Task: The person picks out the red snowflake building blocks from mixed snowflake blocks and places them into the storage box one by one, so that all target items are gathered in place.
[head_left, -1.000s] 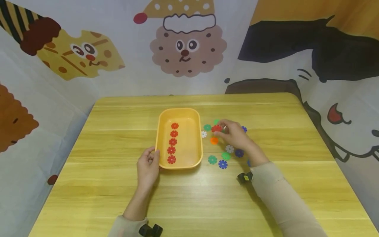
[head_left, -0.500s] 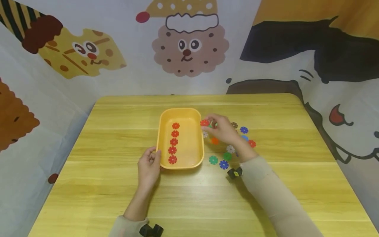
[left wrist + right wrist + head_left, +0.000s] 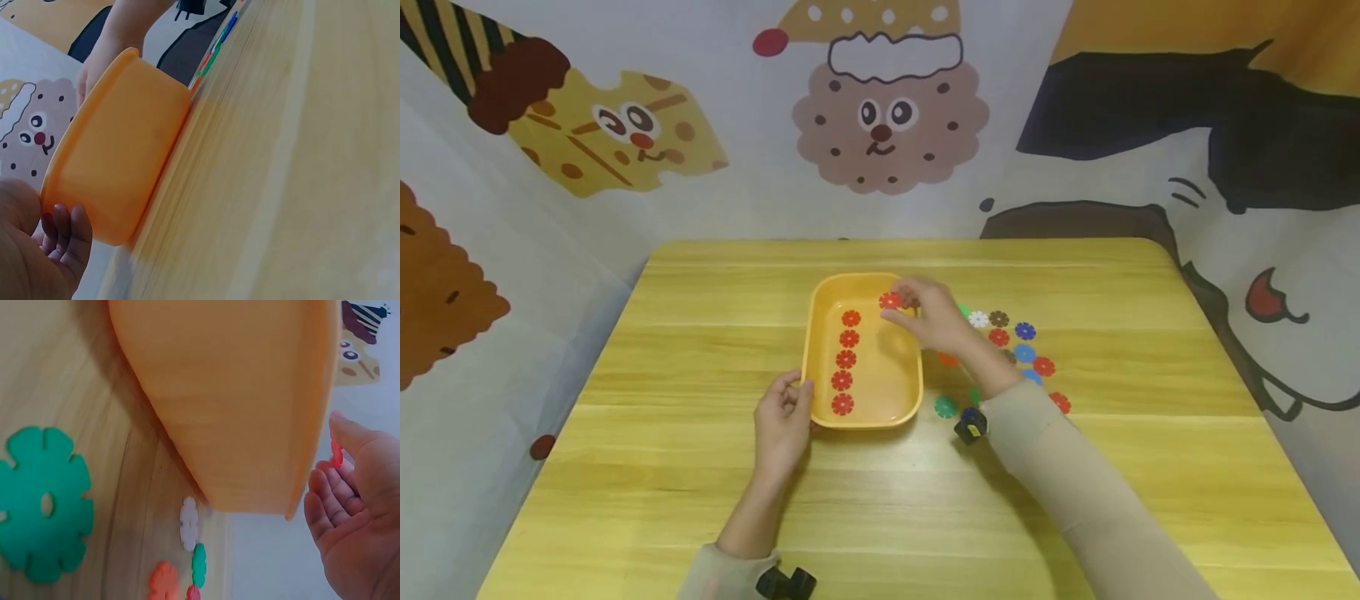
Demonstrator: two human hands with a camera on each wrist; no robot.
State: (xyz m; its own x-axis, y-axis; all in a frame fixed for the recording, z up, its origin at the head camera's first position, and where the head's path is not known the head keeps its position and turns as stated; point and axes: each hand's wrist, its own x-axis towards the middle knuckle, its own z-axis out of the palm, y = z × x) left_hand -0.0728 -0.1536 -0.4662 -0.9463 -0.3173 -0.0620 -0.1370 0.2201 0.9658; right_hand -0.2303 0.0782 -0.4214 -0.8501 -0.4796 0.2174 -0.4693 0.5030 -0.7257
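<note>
A yellow-orange plastic tray (image 3: pixel 883 387) stands on the table with a column of several red snowflake discs (image 3: pixel 846 359) along the left of its floor. My left hand (image 3: pixel 781 429) grips the tray's lower left side, thumb at the rim and fingers against the outer wall in the left wrist view. My right hand (image 3: pixel 936 318) is over the tray's upper right corner, pinching another red snowflake disc (image 3: pixel 889 301) between thumb and fingers. In the right wrist view this disc (image 3: pixel 336 452) shows edge-on, beyond the tray's rim.
Right of the tray, several loose snowflake discs lie on the wooden table (image 3: pixel 865 508), among them a green disc (image 3: pixel 945 407), a white disc (image 3: pixel 978 319) and a dark blue disc (image 3: pixel 1025 331). The right forearm hides some of them. A cartoon-printed cloth (image 3: pixel 752 150) hangs behind.
My right hand has carried the red snowflake disc leftward from the loose discs, across the tray's right rim. My left hand has kept its grip on the tray.
</note>
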